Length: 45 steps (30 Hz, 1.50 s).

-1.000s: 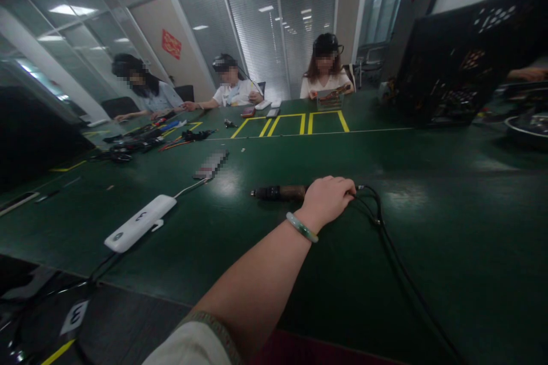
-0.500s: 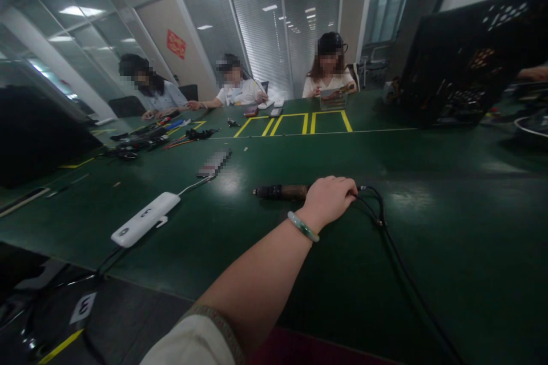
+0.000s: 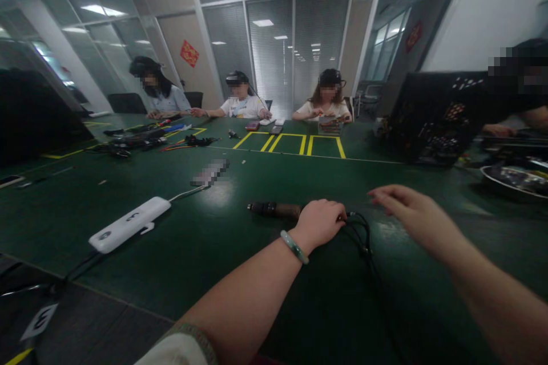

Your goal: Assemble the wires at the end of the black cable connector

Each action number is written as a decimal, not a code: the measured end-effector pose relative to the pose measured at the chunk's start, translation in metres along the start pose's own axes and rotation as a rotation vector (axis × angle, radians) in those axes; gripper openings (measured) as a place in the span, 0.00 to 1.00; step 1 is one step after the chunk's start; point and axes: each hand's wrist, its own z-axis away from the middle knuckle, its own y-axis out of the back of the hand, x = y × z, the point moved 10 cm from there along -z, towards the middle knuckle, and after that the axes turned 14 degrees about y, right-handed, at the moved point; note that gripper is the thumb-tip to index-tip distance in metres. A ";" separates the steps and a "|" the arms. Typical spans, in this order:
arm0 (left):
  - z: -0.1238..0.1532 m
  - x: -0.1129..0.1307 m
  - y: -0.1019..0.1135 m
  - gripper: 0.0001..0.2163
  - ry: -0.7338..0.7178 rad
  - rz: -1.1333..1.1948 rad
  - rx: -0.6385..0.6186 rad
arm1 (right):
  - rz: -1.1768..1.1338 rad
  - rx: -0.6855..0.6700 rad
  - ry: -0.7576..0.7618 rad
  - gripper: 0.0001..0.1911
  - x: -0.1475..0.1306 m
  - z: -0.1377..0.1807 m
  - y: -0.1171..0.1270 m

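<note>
My left hand [image 3: 319,218] is closed around the rear part of a corded electric screwdriver [image 3: 274,210] that lies on the green table. The screwdriver has a black front end pointing left and a brownish body; my palm and fingers hide its back portion. A black cable [image 3: 366,234] comes out beside my fingers and bends toward me. To the right, my right hand [image 3: 413,214] hovers over the table beyond the cable. Its fingers stretch out to the left and hold nothing, apart from the screwdriver.
A white power bank-like device [image 3: 131,225] marked 3 lies left, wired to a phone-like thing [image 3: 209,173]. Tools and cables [image 3: 141,140] are heaped farther back. A black perforated case [image 3: 432,120] and a metal bowl [image 3: 514,182] stand right. Several people [image 3: 327,102] sit around the table.
My right hand has come into view from the right, reaching toward the cable side. My left hand stays on the screwdriver. The camera view has tilted and levelled.
</note>
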 end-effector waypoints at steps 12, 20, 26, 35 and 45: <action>0.000 -0.002 0.001 0.03 0.006 0.061 0.033 | -0.138 -0.355 0.014 0.11 0.012 0.030 -0.076; 0.000 -0.001 0.000 0.04 0.022 0.045 0.036 | -0.183 -0.257 -0.031 0.10 0.027 0.029 -0.082; -0.002 -0.002 -0.003 0.04 0.005 0.042 0.049 | 0.038 -0.173 0.017 0.07 0.015 0.025 -0.079; -0.003 -0.001 -0.006 0.03 -0.018 0.038 0.050 | -0.096 -0.131 0.033 0.07 0.018 0.023 -0.079; -0.005 -0.014 -0.012 0.06 0.116 0.054 -0.010 | -0.159 -0.166 0.007 0.07 0.028 0.018 -0.088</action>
